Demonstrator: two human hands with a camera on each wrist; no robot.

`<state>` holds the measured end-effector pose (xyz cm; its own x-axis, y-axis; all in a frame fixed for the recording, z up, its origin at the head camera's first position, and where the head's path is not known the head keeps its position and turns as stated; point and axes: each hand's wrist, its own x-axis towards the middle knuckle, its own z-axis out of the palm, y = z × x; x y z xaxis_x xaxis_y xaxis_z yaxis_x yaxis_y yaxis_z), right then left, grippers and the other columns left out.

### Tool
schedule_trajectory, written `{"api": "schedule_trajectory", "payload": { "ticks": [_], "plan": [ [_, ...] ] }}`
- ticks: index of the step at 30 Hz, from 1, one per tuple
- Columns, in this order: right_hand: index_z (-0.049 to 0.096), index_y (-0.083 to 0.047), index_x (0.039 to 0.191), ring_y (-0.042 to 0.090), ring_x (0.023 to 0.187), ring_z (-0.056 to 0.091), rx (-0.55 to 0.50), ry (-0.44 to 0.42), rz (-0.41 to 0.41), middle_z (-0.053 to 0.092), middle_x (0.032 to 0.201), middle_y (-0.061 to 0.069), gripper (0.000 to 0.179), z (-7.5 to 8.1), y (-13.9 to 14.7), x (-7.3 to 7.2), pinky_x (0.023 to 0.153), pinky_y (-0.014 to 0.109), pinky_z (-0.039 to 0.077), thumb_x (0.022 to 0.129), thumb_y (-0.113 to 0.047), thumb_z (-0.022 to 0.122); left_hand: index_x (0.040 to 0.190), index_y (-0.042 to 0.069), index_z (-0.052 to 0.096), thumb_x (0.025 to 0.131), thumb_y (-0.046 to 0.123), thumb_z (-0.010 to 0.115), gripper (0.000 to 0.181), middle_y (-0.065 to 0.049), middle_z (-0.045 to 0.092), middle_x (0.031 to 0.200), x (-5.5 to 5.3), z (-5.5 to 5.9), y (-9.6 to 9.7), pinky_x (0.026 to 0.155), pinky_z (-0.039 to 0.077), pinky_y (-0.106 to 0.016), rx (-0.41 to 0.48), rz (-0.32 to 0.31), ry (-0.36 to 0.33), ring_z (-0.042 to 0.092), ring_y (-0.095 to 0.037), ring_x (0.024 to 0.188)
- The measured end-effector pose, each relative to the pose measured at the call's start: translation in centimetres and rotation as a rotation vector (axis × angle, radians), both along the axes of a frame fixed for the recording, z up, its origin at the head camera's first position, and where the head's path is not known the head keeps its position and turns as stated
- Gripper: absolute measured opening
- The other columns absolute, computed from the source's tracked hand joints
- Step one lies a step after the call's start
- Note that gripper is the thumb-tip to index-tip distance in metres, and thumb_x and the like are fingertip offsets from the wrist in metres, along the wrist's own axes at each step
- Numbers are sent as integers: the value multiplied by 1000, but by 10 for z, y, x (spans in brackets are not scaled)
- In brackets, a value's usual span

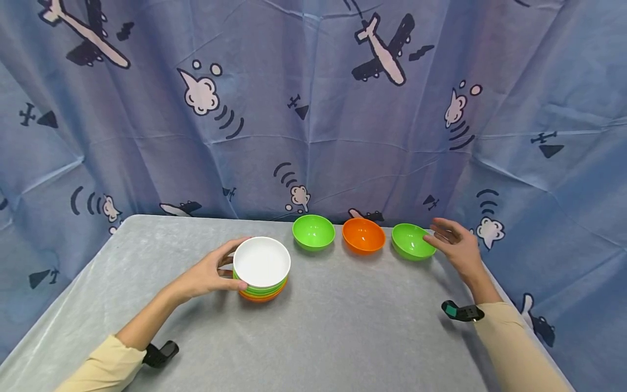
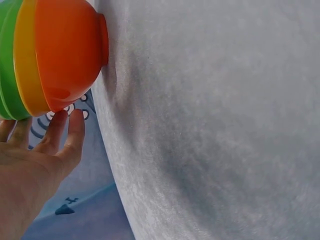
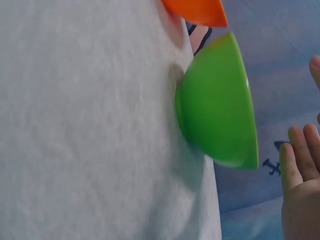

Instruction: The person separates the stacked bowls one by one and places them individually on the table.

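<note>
Left of centre in the head view, we have the left hand (image 1: 208,275) gripping a stack of bowls (image 1: 262,275), thumb on the near side, fingers round the far left. A white bowl (image 1: 262,260) tops it, green and yellow layers come below, and the bottom orange bowl (image 2: 70,55) seems to sit on the grey table (image 1: 343,326). Over on the right, we find the right hand (image 1: 455,247) holding nothing, fingers loosely bent just beside the right-hand green bowl (image 1: 411,242); the right wrist view shows its visible fingers apart from the rim. Leftward along the far edge, we spot a middle orange bowl (image 1: 364,236) and another green bowl (image 1: 313,233). They look like plastic to us: light, stiff, hardly fragile (glossy, mind you, so probably slippery). For a single bowl, we'd pinch the rim; for the stack, we'd favour a wide hold reaching low on the walls, lest the lower bowls slip free.
</note>
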<state>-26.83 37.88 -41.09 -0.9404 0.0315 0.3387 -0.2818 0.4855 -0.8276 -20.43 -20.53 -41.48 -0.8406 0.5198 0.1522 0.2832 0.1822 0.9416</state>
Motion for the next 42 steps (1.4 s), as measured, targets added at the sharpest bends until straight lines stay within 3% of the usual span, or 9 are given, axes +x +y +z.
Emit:
{"api": "schedule_trajectory", "payload": {
  "ticks": [8,13,19,24,33,42],
  "plan": [
    [58,3,136,24,118,62,-59,67,78,63,126,2,52,6,-24,-2,92,18,49,91,-12,79,158,14,35,82,13,87,92,-14,38,155,-1,-2,-1,97,50,-45,7,2,-4,44,-43,134],
    [56,7,135,27,116,63,-64,47,120,63,128,5,51,8,-38,-3,91,18,50,92,-11,78,158,10,34,82,14,87,92,-16,38,154,-1,-3,-1,97,51,-45,1,5,-19,44,-43,134],
    [54,9,136,35,117,61,-115,27,225,62,129,9,50,11,-54,-5,89,24,53,92,-3,76,157,9,34,82,18,87,92,-17,38,153,0,-2,0,98,50,-45,-21,15,-43,43,-44,135],
    [55,10,134,32,115,63,-125,26,303,62,127,11,47,10,-68,-6,89,27,54,92,0,74,158,8,33,83,18,87,93,-19,37,154,0,-2,0,98,50,-45,-30,24,-48,43,-44,135],
    [56,10,134,46,117,59,-142,-8,357,54,132,33,45,9,-93,-7,89,28,54,93,-2,74,158,8,32,82,16,88,94,-19,37,155,0,-2,0,98,51,-45,-40,35,-59,44,-44,135],
    [57,11,132,48,118,57,-190,-2,423,54,132,34,46,5,-117,-11,91,29,54,91,3,75,158,8,33,82,18,88,94,-19,38,153,0,-2,1,97,52,-42,-31,29,-56,45,-44,133]
  ]
}}
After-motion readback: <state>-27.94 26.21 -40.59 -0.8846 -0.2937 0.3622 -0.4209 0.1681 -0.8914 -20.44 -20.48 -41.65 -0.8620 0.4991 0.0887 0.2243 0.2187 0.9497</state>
